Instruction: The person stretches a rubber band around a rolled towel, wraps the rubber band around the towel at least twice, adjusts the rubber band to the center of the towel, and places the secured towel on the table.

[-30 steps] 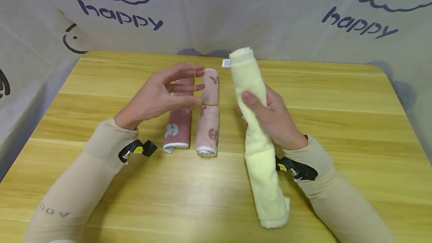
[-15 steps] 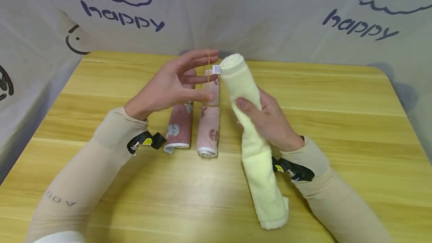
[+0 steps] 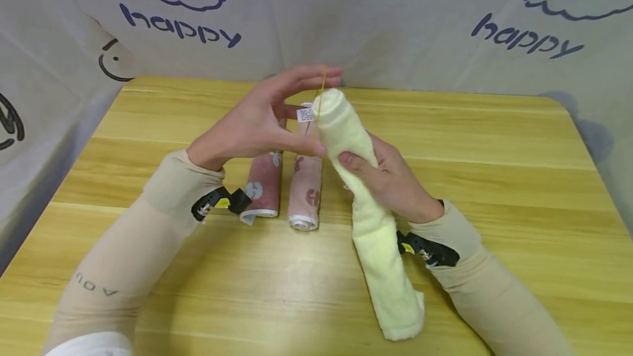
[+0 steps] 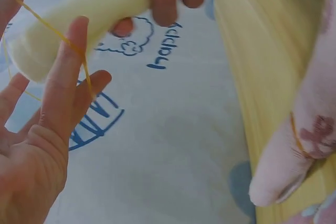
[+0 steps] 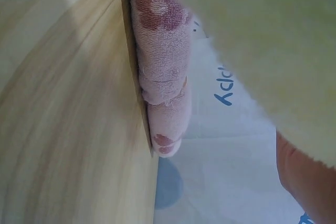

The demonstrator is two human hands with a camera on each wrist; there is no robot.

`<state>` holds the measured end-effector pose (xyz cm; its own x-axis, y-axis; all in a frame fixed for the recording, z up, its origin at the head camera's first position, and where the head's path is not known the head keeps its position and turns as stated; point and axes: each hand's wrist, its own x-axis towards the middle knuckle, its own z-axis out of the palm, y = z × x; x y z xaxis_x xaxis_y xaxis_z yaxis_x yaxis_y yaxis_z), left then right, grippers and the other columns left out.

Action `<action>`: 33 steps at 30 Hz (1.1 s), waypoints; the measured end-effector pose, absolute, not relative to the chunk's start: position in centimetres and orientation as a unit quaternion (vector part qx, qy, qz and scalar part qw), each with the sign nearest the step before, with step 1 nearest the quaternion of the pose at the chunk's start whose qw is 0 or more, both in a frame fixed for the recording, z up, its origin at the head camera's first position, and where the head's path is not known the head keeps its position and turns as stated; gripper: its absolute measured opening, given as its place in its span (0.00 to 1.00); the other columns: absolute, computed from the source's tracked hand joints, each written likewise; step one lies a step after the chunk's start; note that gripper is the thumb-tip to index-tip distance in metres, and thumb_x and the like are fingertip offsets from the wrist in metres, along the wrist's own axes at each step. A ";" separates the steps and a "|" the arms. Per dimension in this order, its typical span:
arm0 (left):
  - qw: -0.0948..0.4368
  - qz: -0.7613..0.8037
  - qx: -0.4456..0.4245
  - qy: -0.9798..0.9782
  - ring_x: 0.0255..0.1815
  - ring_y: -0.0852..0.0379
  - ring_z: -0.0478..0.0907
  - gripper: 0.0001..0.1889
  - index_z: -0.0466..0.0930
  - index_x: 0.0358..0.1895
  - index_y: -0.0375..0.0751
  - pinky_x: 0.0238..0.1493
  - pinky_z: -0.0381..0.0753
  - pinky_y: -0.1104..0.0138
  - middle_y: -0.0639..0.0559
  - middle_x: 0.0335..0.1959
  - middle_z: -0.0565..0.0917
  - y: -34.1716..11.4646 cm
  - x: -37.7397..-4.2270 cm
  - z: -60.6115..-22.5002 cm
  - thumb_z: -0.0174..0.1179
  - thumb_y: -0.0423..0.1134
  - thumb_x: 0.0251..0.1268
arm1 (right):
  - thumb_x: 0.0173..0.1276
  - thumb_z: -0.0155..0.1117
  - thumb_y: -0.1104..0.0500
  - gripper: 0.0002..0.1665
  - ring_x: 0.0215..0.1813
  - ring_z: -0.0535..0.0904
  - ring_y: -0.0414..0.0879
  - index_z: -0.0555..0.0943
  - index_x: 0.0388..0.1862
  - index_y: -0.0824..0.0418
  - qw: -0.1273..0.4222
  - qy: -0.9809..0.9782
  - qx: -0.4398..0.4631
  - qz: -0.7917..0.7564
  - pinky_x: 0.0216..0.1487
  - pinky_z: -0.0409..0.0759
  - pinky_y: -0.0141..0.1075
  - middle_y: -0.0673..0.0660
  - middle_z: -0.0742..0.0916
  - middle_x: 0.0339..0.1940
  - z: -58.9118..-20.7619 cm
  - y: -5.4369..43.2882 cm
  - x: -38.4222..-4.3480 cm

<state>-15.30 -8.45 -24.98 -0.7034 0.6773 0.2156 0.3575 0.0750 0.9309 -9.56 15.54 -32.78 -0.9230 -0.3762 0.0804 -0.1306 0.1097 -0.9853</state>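
Note:
My right hand grips a rolled pale yellow towel around its upper half, thumb on top. The roll slants over the table, its far end up and toward the left hand. Spread fingers of my left hand hold a thin yellow rubber band stretched into a loop. In the left wrist view the towel's end overlaps the loop, between the fingers. A white label sticks out from that end. In the right wrist view the yellow towel fills the upper right.
Two more rolled towels lie side by side on the wooden table: a dark pink one and a light pink one with a rubber band around its middle. A white cloth with printed drawings hangs behind the table.
My left hand has moved right with the stretched rubber band, up to the yellow towel's far end. That end has tilted left and slightly down toward the band.

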 end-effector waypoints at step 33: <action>0.175 0.538 0.439 0.698 0.73 0.58 0.77 0.46 0.79 0.66 0.37 0.75 0.74 0.62 0.48 0.69 0.82 -6.1 -14.9 -25.6 0.88 0.33 0.33 | 0.76 0.62 0.63 0.23 0.48 0.83 0.46 0.77 0.68 0.61 0.058 0.779 -0.251 -0.572 0.50 0.84 0.34 0.60 0.86 0.54 -30.4 16.1 -7.7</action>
<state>-14.90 -6.15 -25.59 -0.5536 0.8010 0.2278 0.4245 0.0361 0.9047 -7.74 16.10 -30.39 -0.8670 -0.4579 0.1965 -0.3243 0.2192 -0.9202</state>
